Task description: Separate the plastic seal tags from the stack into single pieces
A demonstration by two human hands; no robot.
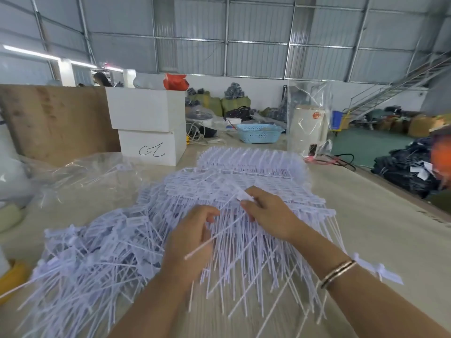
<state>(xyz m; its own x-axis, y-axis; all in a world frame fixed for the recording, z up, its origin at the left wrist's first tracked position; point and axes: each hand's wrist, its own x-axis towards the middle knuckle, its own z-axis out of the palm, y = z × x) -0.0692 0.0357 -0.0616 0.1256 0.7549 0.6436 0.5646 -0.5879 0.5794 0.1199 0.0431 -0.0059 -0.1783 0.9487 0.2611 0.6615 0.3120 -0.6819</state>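
Warehouse hall, pale worktop [366,215] running away from the camera. Near-left part of worktop: loose pile of single tags [92,252], already split off, tails pointing all ways. Centre: left hand [192,237] curled round the thin tail of one seal tag [219,236]; can't tell how firmly it grips. Right hand [268,213] just beyond it, thumb and finger pinching that tag's flat head, bracelet on the wrist. Both hands sit over the stack [244,176] of joined tag sheets, heads in rows toward the far edge, tails fanning toward the near edge.

Step in hand, as I judge it: snapping one tag off its row. Do it well by pinching close to the joint at the head, twisting rather than pulling so neighbours stay put, keeping the tail straight so it doesn't snag, then dropping it on the left pile.

Far edge: white boxes [148,125], blue basket [260,132].
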